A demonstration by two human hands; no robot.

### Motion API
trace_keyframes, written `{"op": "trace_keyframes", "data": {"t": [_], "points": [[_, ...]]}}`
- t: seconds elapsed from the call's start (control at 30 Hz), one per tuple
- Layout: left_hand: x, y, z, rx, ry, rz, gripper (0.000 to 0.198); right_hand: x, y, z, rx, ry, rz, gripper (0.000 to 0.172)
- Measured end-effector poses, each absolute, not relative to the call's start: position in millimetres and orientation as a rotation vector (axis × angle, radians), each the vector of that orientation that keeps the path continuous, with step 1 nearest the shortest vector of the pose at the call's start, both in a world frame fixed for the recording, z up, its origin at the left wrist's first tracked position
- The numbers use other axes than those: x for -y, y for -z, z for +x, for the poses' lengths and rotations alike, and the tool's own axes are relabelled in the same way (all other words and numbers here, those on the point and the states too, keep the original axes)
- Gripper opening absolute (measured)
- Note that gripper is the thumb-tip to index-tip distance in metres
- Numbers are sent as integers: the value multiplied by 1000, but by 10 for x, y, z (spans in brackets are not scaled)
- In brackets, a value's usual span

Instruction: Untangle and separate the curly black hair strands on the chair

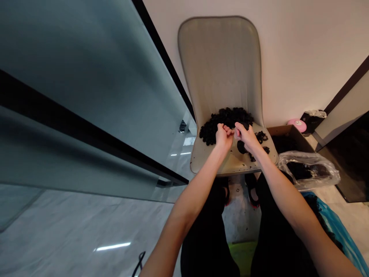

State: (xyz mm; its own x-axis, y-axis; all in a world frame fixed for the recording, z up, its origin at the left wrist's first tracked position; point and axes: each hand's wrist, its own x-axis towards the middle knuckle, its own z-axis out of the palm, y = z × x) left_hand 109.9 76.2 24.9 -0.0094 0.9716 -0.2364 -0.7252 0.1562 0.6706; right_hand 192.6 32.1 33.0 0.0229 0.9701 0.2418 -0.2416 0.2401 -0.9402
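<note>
Curly black hair (226, 121) heaped on chair seat (230, 163), touching both hands (224, 137).

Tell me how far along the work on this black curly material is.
Done, apparently: small clumps lie apart on the chair seat, and a clear plastic bag holds dark material. In hand: the left hand and right hand pinch at the edge of the heap. Left: the large black curly heap.

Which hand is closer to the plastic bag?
Right. The right hand is nearer the plastic bag, with the chair seat's edge between them. The left hand is farther, on the right hand's other side.
</note>
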Motion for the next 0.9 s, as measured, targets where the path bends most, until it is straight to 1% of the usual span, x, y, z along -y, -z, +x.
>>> {"op": "trace_keyframes", "data": {"t": [0.07,0.23,0.47,0.73,0.9], "points": [[-848,-246,1064,-777,-1396,359,36,-316,-298,1829,1121,-1134,-854,64],[-870,-230,1011,-741,-1354,572,30,-368,-294,1753,1116,-1222,-920,66],[-704,-313,883,-553,-1350,921,15,-373,-345,1944,1141,-1084,-975,55],[-545,-433,785,-621,-1345,1104,18,-404,-280,2098,1198,-1024,-1002,49],[-817,-202,677,-765,-1321,1087,21,-340,-336,2165,1286,-1008,-1052,41]]}}
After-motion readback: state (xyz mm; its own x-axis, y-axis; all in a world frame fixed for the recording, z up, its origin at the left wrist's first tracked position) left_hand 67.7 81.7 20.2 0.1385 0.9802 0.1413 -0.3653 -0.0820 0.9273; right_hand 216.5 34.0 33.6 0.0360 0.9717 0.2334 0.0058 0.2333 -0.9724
